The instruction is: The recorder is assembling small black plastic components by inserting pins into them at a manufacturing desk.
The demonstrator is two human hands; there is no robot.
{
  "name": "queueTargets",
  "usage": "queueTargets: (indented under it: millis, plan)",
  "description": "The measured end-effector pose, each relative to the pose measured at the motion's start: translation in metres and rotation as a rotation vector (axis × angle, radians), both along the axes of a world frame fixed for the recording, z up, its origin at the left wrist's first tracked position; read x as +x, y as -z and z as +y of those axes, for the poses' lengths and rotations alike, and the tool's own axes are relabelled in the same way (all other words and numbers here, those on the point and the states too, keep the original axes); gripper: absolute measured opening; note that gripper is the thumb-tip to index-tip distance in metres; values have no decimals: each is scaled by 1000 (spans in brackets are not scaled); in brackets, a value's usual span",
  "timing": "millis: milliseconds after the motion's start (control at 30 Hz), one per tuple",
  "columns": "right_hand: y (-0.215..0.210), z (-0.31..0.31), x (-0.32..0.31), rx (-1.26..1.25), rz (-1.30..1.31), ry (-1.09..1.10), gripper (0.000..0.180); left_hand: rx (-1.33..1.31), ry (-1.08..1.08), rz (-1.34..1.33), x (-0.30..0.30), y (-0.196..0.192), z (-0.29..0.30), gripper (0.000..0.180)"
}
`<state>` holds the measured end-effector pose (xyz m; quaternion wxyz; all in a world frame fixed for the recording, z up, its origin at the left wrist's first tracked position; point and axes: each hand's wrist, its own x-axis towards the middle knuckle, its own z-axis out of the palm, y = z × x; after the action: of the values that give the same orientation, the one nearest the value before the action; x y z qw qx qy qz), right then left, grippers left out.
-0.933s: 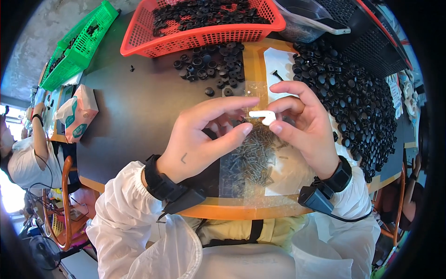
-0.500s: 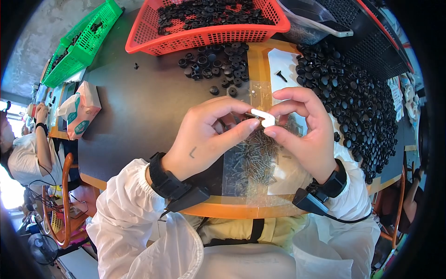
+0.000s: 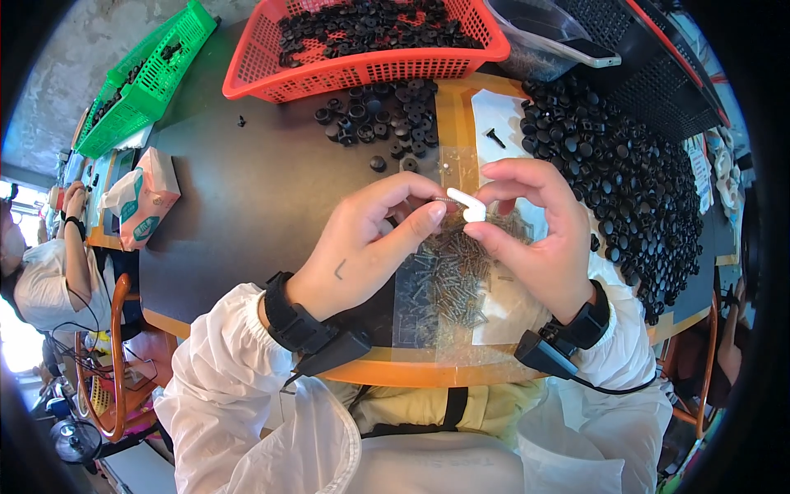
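My left hand (image 3: pixel 366 235) pinches a small metal screw (image 3: pixel 445 199) between thumb and forefinger. Its shank points at a small white bent plastic piece (image 3: pixel 475 211), which the thumb and forefinger of my right hand (image 3: pixel 539 239) grip. Screw and white piece meet or nearly meet; the fingers partly cover the spot. Beneath both hands a heap of loose metal screws (image 3: pixel 448 284) lies on clear plastic. A black screw-like part (image 3: pixel 495 138) rests on the white paper (image 3: pixel 487 111) beyond my right hand.
A red basket (image 3: pixel 362 76) of black parts stands at the back, with black round caps (image 3: pixel 374 111) before it. More black caps (image 3: pixel 609 181) are heaped right, near a black crate (image 3: pixel 650 99). A green basket (image 3: pixel 156 78) and tissue pack (image 3: pixel 150 198) stand left. A co-worker (image 3: pixel 49 272) sits far left.
The white piece has turned slightly between my fingers, its long arm now sloping more steeply. The screw's shank shows a little more clearly. Both hands stay almost in place.
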<state>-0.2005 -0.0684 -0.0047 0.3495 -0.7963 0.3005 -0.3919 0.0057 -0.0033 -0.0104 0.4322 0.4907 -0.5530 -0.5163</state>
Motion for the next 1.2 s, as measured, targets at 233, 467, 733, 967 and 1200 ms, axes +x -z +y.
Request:
queueTargets:
  millis: [233, 467, 733, 967, 1200]
  plan:
    - [-1, -5, -3, 128, -108, -4, 45, 8, 13, 123, -2, -7, -1, 30]
    - [-4, -6, -1, -254, 98, 45, 46, 56, -48, 151, -1, -10, -1, 26]
    - [-5, -3, -2, -259, 84, 22, 46, 26, -51, -70, 4, -6, -2, 18]
    - [1, 0, -1, 654, -372, -169, 47, -3, -76, -50, 2, -6, -4, 18]
    - [0, 2, -1, 762, -390, -233, 47, -36, -91, -31, 5, -3, -3, 20]
